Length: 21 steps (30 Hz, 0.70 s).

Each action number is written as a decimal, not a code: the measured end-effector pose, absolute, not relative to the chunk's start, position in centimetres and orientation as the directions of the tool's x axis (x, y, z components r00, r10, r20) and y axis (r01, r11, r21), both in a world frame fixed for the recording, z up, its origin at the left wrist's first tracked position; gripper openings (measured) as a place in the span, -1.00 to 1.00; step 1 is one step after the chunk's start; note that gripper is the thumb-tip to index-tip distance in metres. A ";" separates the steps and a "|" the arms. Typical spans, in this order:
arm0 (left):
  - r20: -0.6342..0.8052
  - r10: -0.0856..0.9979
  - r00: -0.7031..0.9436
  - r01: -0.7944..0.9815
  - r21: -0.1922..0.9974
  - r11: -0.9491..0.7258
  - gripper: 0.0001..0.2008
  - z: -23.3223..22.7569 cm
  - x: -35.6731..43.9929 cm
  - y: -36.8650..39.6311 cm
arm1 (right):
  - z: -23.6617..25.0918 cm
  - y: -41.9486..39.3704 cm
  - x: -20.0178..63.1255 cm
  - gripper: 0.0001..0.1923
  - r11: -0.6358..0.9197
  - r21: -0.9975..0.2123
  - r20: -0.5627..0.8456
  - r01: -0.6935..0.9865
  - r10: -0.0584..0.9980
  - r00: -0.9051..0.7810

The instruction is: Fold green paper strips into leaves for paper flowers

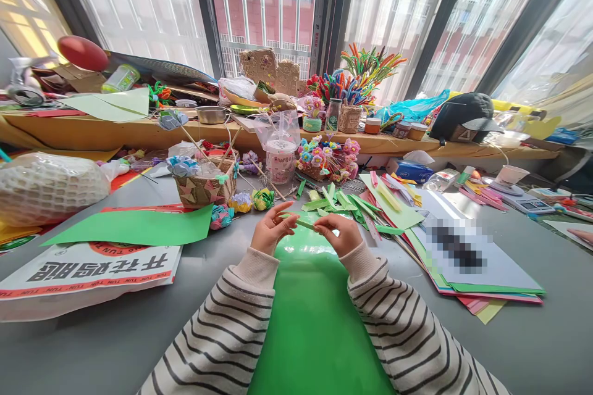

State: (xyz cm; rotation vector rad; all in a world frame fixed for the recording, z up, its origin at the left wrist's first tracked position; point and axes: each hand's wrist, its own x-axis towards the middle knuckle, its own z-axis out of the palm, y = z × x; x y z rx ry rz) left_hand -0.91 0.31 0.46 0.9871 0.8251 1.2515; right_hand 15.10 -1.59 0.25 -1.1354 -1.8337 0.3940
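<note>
My left hand and my right hand pinch the two ends of a narrow green paper strip. They hold it stretched level above a glossy green mat. Just past my right hand, a loose heap of cut green paper strips lies on the table. Beyond my left hand are small folded paper flowers, among them a green and yellow one. Striped sleeves cover both my forearms.
Left, a green paper sheet lies over a printed bag. A woven basket and a lidded plastic cup stand ahead. A stack of coloured paper lies right. Another person's hand shows at the right edge.
</note>
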 end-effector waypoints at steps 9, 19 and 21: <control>0.065 0.994 0.089 -0.287 0.957 -0.036 -0.26 0.4 -0.9 0.3 | 0.2 -1.6 14.7 -0.79 0.443 -0.815 0.419 0.375 0.896 -0.148; 0.083 0.996 -0.018 -0.279 0.957 -0.084 -0.30 0.5 -0.8 0.4 | -0.1 -1.2 14.8 -0.77 0.380 -0.871 0.354 0.311 0.925 -0.141; 0.076 0.996 -0.045 -0.271 0.959 -0.086 -0.32 0.5 -0.9 0.5 | -0.2 -0.9 15.1 -0.76 0.342 -0.899 0.318 0.275 0.939 -0.128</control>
